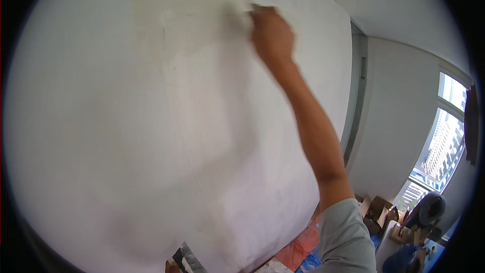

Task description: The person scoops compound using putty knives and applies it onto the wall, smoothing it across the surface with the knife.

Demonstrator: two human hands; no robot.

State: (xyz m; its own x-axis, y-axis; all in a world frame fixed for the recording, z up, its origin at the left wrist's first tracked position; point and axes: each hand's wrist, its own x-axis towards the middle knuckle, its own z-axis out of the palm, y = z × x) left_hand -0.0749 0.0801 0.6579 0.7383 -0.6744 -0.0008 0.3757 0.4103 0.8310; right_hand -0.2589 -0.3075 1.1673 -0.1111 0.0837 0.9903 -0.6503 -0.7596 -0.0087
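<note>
A large off-white wall (126,121) with damp-looking beige patches of filler fills most of the view. High up on it, my right hand (274,35) is closed around what looks like a putty knife (251,9), its blade smeared by motion and against or close to the wall. At the lower edge, only a bit of my left hand (172,267) shows. It grips a broad metal blade (191,260) with white and dark smears, like a wide putty knife; its lower part is cut off by the picture's edge.
Red and blue sheeting (300,247) lies along the wall's foot. At the lower right stand cardboard boxes (376,210), a blue container (399,260) and a grey round object (432,207). Beyond the wall's right edge are a recessed opening (356,86) and a window (437,146).
</note>
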